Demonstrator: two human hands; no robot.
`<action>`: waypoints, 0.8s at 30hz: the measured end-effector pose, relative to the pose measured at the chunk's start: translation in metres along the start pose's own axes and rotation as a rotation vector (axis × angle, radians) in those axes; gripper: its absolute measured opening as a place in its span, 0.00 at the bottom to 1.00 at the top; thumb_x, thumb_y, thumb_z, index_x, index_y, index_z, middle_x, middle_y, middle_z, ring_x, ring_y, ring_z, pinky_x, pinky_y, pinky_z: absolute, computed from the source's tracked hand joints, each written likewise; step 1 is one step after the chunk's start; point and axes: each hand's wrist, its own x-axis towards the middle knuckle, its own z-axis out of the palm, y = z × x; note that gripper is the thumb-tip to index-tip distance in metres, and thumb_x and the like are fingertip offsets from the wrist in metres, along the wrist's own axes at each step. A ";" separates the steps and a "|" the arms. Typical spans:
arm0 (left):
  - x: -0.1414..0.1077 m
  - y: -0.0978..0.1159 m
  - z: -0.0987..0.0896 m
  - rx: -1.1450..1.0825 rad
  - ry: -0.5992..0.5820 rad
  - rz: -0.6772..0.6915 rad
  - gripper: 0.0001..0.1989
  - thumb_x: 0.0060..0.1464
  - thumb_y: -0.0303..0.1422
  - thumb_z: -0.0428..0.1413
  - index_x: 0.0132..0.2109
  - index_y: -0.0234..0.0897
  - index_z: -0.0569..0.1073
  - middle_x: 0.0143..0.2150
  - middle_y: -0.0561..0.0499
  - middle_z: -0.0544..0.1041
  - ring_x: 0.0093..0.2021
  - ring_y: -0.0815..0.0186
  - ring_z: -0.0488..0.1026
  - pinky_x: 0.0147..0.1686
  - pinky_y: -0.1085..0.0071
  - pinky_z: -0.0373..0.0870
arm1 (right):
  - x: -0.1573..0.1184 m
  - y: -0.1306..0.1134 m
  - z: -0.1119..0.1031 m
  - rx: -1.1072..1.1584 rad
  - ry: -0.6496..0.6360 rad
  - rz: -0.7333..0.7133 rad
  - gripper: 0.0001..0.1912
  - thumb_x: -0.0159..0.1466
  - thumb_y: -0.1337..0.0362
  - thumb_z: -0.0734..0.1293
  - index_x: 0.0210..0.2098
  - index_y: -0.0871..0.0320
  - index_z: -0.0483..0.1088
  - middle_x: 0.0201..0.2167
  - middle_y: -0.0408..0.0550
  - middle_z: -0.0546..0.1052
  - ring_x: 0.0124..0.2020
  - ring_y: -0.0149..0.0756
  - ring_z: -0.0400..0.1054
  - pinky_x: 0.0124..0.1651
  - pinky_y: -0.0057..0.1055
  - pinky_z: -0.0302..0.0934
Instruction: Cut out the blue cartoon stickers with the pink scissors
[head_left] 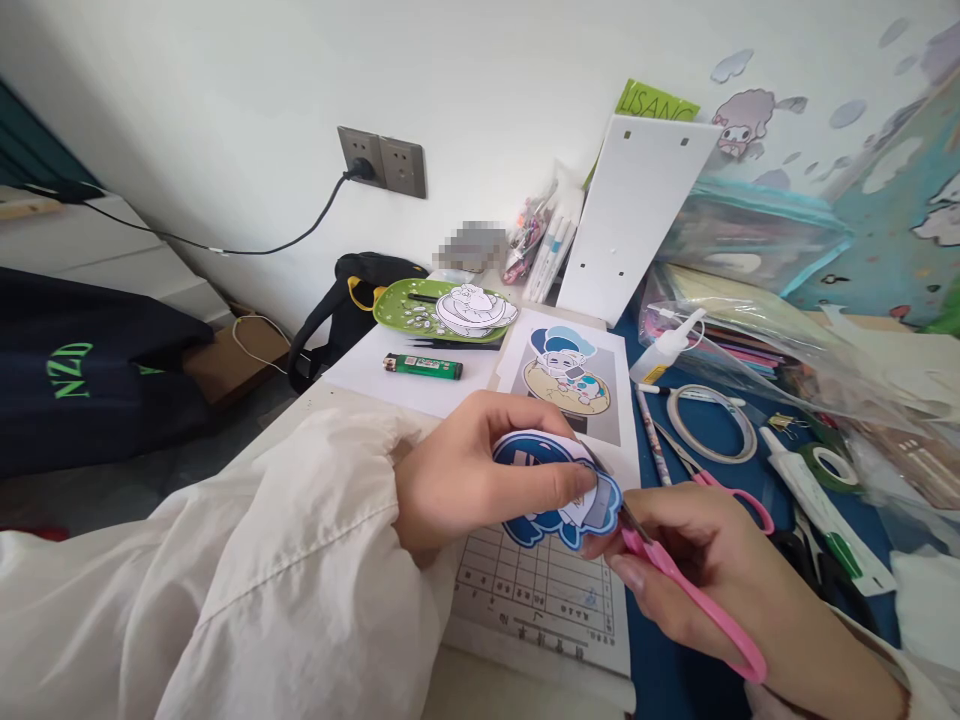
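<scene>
My left hand [487, 480] pinches a blue-and-white cartoon paper cutout [529, 525], thumb pressed flat on its face. Pink-handled scissors [694, 595] are in my right hand [697, 560], with the metal part at the cutout's right edge. Much of the blades is hidden behind the cutout and my fingers. Beneath both hands lies a printed form with a table grid [525, 600]. Just beyond is a printed sheet [574, 375] showing a cartoon figure in blue and tan.
A green lighter [424, 367] lies near a green tray [405, 305] bearing a white paper cutout. On the blue right side are a second pair of pink-handled scissors [731, 490], a tape roll [712, 425] and a glue bottle [667, 345]. A white panel [637, 215] stands behind.
</scene>
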 end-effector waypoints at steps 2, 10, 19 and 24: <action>0.000 0.000 0.000 -0.007 -0.008 -0.002 0.10 0.44 0.34 0.62 0.25 0.33 0.69 0.23 0.47 0.74 0.24 0.64 0.68 0.24 0.70 0.63 | -0.001 -0.002 0.000 -0.013 0.011 0.024 0.07 0.56 0.73 0.62 0.29 0.59 0.71 0.21 0.39 0.59 0.21 0.26 0.46 0.20 0.24 0.43; 0.001 0.002 0.000 0.041 0.017 -0.013 0.09 0.42 0.33 0.62 0.24 0.34 0.70 0.22 0.52 0.70 0.24 0.70 0.64 0.22 0.74 0.62 | -0.001 -0.004 -0.001 -0.024 0.039 0.040 0.06 0.57 0.69 0.64 0.30 0.57 0.73 0.20 0.39 0.59 0.20 0.27 0.49 0.20 0.23 0.46; -0.001 0.002 0.001 0.082 0.044 -0.032 0.10 0.40 0.33 0.63 0.24 0.32 0.70 0.22 0.54 0.68 0.22 0.73 0.63 0.20 0.78 0.61 | -0.002 -0.003 -0.003 -0.116 0.064 0.034 0.08 0.55 0.68 0.64 0.30 0.54 0.76 0.20 0.41 0.66 0.19 0.28 0.55 0.19 0.23 0.53; -0.001 0.004 -0.001 0.097 0.012 -0.040 0.09 0.43 0.31 0.62 0.24 0.32 0.71 0.22 0.54 0.69 0.22 0.73 0.64 0.20 0.79 0.62 | -0.002 -0.004 -0.008 -0.255 0.053 -0.020 0.10 0.55 0.69 0.63 0.30 0.55 0.77 0.17 0.42 0.66 0.17 0.29 0.57 0.17 0.24 0.55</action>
